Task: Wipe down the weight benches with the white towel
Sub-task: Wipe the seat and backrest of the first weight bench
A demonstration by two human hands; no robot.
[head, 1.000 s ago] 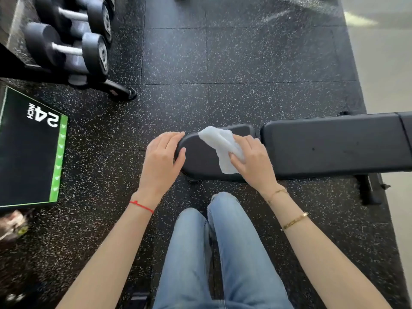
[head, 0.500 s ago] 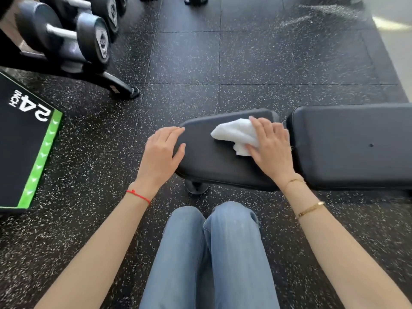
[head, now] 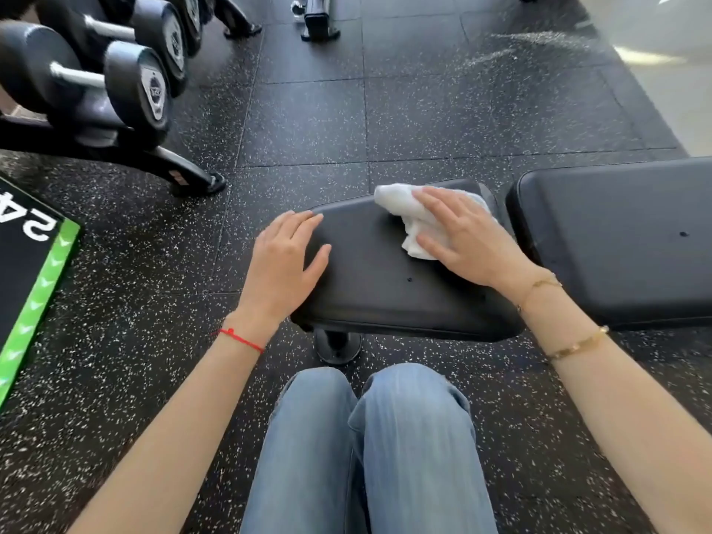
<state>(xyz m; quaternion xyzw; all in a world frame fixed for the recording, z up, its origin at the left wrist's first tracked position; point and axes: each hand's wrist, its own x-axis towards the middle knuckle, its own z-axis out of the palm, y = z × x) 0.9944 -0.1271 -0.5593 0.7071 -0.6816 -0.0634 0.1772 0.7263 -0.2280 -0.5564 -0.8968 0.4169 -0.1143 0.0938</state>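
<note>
While pressed flat under the right hand, white towel bunched on the far right part of the seat pad of the weight bench, close to the gap before the back pad. Right fingers spread and nearly straight over the cloth, thumb along its near edge; no pinch, just palm and fingers bearing down. Two gold bracelets on that forearm. Left hand resting on the left end of the same seat pad, fingers relaxed and extended, thumb lying on the top surface, nothing held. Red string bracelet at the left wrist. Round black foot of the bench visible beneath the near edge of the pad. Knees in blue jeans just near of the bench, centred between the arms. Black speckled rubber floor all around. Far left, dumbbell rack with black dumbbells stacked on it, one rack leg reaching toward the bench but well apart from it. At the left edge, black box with green border bearing white numerals, partly cut off. Far centre, base of another piece of equipment, mostly out of frame.
</note>
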